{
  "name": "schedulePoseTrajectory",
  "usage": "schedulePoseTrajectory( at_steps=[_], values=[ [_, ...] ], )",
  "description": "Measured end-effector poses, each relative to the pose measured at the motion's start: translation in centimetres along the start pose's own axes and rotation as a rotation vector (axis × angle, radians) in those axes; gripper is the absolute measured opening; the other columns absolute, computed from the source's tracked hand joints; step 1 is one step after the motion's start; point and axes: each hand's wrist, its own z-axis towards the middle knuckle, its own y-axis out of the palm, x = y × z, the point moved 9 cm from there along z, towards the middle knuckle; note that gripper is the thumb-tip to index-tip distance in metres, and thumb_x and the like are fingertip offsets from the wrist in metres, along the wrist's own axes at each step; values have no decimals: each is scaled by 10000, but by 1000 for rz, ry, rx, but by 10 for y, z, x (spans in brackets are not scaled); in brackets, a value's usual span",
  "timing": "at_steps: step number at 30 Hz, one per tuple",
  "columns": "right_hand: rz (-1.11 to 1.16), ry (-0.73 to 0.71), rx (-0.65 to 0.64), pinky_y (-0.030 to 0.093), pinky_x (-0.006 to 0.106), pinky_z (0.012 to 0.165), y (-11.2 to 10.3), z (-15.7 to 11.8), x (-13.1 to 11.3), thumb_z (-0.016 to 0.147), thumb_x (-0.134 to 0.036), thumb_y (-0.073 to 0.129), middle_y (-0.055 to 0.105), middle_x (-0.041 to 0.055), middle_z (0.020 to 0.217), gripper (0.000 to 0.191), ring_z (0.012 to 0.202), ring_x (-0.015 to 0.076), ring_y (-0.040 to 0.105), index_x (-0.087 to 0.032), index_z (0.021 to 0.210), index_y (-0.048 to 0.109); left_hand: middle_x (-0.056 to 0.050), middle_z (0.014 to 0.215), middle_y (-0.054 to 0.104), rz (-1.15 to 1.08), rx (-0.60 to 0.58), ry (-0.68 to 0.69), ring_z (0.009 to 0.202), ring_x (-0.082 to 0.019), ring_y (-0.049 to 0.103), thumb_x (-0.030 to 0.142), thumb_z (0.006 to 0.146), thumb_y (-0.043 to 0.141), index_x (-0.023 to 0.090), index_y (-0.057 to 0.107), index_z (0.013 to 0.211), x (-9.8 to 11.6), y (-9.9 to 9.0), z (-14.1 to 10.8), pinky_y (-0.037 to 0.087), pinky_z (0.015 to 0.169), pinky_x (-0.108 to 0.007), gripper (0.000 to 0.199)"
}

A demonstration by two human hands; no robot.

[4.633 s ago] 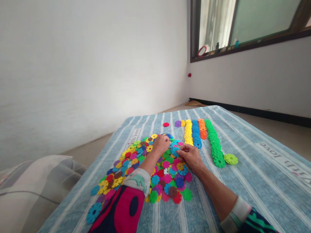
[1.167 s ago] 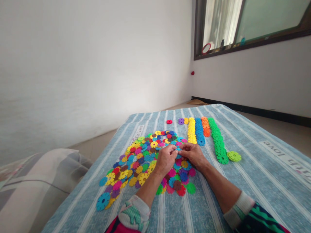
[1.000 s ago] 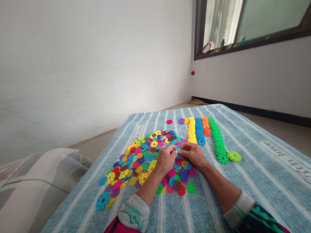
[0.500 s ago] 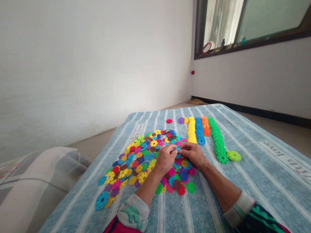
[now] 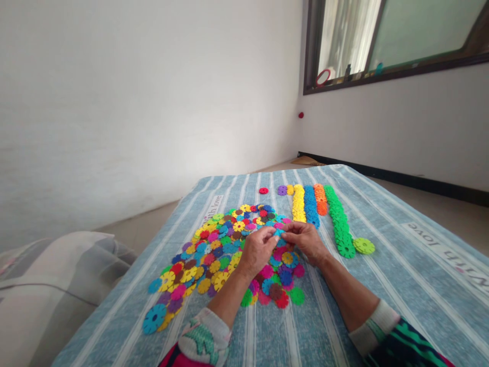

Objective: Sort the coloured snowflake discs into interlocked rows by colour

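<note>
My left hand [image 5: 259, 252] and my right hand [image 5: 303, 240] meet over the near right part of a large spread of multicoloured plastic snowflake discs [image 5: 214, 250]. Their fingertips pinch a small blue disc [image 5: 278, 232] between them, partly hidden by the fingers. Beyond the hands lie tight rows of yellow discs [image 5: 298, 204], blue discs [image 5: 311, 206], orange discs [image 5: 321, 200] and green discs [image 5: 339, 221]. A single green disc [image 5: 363, 246] lies at the end of the green row. A red disc [image 5: 263, 190] and a purple disc [image 5: 281, 190] lie apart, further away.
Everything lies on a mattress with a blue striped cover [image 5: 397, 285], printed with "with love". A pale cushion [image 5: 57, 275] sits at lower left. White walls stand behind, with a window [image 5: 382, 35] at upper right and a tiled floor beyond the mattress edges.
Earlier my hands were apart, touching discs in the spread. Over the last second they stay together, pinching the blue disc. The view has shifted slightly.
</note>
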Motion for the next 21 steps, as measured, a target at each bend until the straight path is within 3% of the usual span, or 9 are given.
schedulePoseTrajectory(
  at_steps=[7, 13, 16, 21],
  values=[
    [-188, -92, 296, 418, 265, 460, -63, 8, -16, 575, -513, 726, 596, -11, 537, 416, 457, 129, 527, -159, 777, 638, -12, 736, 709, 7, -3, -32, 710, -170, 675, 270, 760, 575, 177, 682, 895, -2, -2, -1, 525, 640, -240, 196],
    [-500, -141, 446, 429, 291, 531, -116, 3, -40, 617, -387, 662, 603, -8, 552, 282, 484, 151, 555, -160, 784, 663, -28, 753, 721, 35, 2, -29, 705, -175, 675, 267, 753, 562, 174, 692, 861, -4, -1, 0, 529, 650, -253, 193],
    [-646, -137, 452, 427, 291, 557, -126, 2, -44, 609, -327, 636, 609, -10, 548, 207, 493, 156, 572, -169, 736, 677, -23, 740, 719, 52, -2, -28, 696, -172, 672, 265, 752, 559, 178, 692, 835, -2, 1, -1, 527, 651, -252, 180],
    [-803, -117, 398, 432, 270, 570, -118, 5, -36, 640, -288, 609, 625, -12, 567, 190, 536, 158, 601, -185, 766, 708, -5, 715, 706, 57, -6, -26, 691, -162, 664, 250, 753, 553, 185, 688, 810, 1, 0, -1, 516, 651, -240, 160]
  ],
)
